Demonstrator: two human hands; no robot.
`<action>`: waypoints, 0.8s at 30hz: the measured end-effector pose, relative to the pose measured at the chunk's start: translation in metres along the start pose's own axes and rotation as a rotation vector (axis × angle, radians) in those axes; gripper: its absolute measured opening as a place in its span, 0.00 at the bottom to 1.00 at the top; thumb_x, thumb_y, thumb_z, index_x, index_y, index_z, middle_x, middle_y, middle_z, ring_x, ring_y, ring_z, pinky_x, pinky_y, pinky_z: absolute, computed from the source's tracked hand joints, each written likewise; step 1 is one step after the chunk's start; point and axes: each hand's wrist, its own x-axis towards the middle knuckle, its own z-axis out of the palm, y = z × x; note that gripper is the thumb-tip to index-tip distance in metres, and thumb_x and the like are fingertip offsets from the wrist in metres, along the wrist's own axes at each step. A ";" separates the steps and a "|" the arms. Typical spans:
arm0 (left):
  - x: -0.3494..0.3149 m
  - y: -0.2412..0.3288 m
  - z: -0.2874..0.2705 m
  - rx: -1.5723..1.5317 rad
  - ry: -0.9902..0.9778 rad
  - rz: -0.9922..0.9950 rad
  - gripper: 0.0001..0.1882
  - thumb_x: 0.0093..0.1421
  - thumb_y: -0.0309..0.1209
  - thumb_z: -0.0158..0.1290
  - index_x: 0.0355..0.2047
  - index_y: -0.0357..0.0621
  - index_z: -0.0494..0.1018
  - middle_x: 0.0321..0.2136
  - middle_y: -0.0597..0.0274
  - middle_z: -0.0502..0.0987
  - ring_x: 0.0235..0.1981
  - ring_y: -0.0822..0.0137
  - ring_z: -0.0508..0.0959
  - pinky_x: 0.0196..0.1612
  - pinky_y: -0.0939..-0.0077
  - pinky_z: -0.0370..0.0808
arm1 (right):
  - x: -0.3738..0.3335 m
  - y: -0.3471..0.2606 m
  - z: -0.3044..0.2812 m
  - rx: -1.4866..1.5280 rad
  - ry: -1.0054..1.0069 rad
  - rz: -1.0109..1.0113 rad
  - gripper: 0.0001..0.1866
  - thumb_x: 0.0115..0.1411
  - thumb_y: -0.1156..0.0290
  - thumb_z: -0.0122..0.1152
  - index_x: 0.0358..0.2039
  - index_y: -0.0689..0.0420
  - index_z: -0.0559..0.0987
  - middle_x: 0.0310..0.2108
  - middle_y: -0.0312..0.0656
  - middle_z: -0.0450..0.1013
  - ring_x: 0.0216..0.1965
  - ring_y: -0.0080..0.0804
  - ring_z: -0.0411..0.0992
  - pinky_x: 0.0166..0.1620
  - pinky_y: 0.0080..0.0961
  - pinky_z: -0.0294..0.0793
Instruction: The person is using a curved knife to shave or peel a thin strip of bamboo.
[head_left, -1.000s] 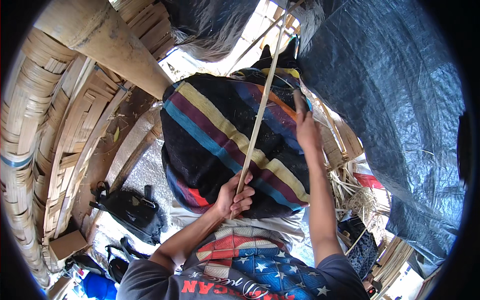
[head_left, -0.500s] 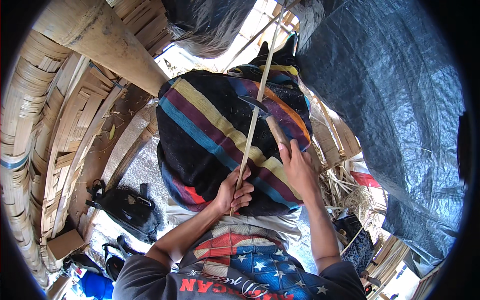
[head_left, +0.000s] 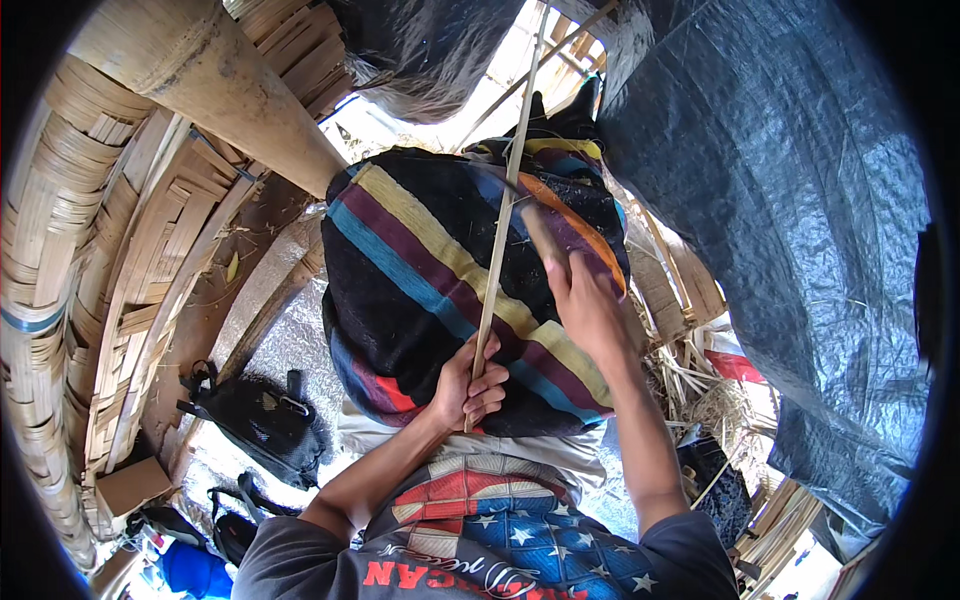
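We see the left hand (head_left: 468, 385) closed around the lower end of a long thin bamboo strip (head_left: 503, 215), near the edge of the striped cloth (head_left: 440, 290) that pads the lap. The strip runs up across the cloth toward the top of the view, so the fist seems to steady it. The right hand (head_left: 585, 305) is wrapped on a wooden-handled blade (head_left: 540, 228), its metal end meeting the strip at mid-cloth, apparently to shave it. A black bag (head_left: 262, 420) lies on the ground to the left, beside woven bamboo panels (head_left: 110, 300).
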 end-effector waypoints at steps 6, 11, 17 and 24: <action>-0.002 -0.002 -0.002 0.056 0.020 0.021 0.13 0.78 0.44 0.31 0.37 0.60 0.60 0.11 0.74 0.56 0.05 0.79 0.52 0.08 0.82 0.48 | -0.040 0.021 -0.002 -0.035 -0.068 -0.090 0.25 0.75 0.46 0.45 0.50 0.58 0.70 0.30 0.67 0.77 0.38 0.68 0.78 0.36 0.62 0.77; -0.003 -0.014 0.005 0.179 0.027 -0.028 0.14 0.77 0.48 0.33 0.36 0.59 0.58 0.11 0.73 0.53 0.05 0.79 0.50 0.07 0.82 0.47 | -0.007 0.027 0.015 -0.101 0.060 0.106 0.26 0.75 0.46 0.44 0.50 0.59 0.71 0.29 0.67 0.77 0.37 0.68 0.78 0.37 0.61 0.77; -0.004 -0.008 0.001 0.145 0.049 0.021 0.16 0.78 0.49 0.32 0.36 0.58 0.58 0.11 0.73 0.53 0.05 0.78 0.50 0.07 0.81 0.47 | -0.005 0.021 0.024 -0.048 0.128 -0.056 0.26 0.75 0.45 0.43 0.53 0.57 0.69 0.30 0.67 0.77 0.36 0.71 0.78 0.39 0.61 0.77; 0.000 -0.009 0.005 0.250 0.064 0.037 0.18 0.78 0.52 0.30 0.35 0.58 0.58 0.10 0.73 0.53 0.05 0.79 0.50 0.07 0.81 0.46 | -0.001 0.026 0.010 -0.019 0.150 0.029 0.25 0.74 0.45 0.45 0.54 0.55 0.71 0.31 0.66 0.77 0.36 0.68 0.78 0.39 0.61 0.77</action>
